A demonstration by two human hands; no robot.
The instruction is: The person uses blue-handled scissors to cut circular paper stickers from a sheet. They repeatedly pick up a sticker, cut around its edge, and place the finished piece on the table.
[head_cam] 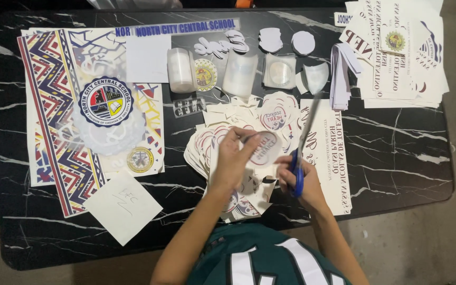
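Observation:
My left hand (233, 161) pinches a round white paper cutout (266, 148) with red and blue print, held just above a heap of similar cutouts (209, 145) in the middle of the table. My right hand (297, 182) grips blue-handled scissors (303, 145). Their long blades point up and away, right beside the cutout's right edge. Whether the blades touch the paper cannot be told.
A black marble-patterned table (397, 148) holds it all. At left lies a large patterned sheet with a round crest (105, 101). A blank white square (123, 207) sits near the front-left. Rolls and clear containers (181, 69) stand at the back. Printed sheets (397, 53) are stacked back right.

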